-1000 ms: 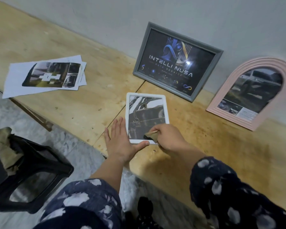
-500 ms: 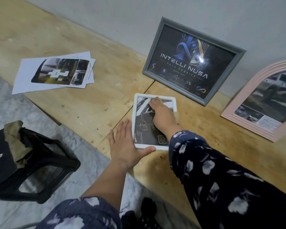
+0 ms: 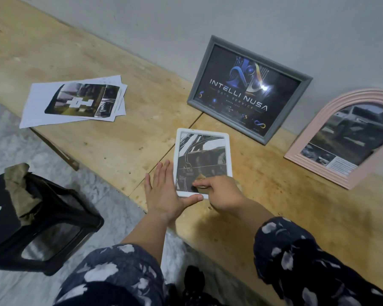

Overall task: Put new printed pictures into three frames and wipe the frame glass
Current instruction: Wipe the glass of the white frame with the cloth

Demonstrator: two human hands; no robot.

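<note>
On the wooden bench lies the white frame, flat, near its front edge. Beside it, the left hand rests with fingers straight along the frame's left side, thumb across its lower edge. Over the glass's lower corner, the right hand pinches a tan cloth; half a second ago it was at the top. Behind lean a grey frame and pink arched frame; loose prints lie left, a black stool stands below.
</note>
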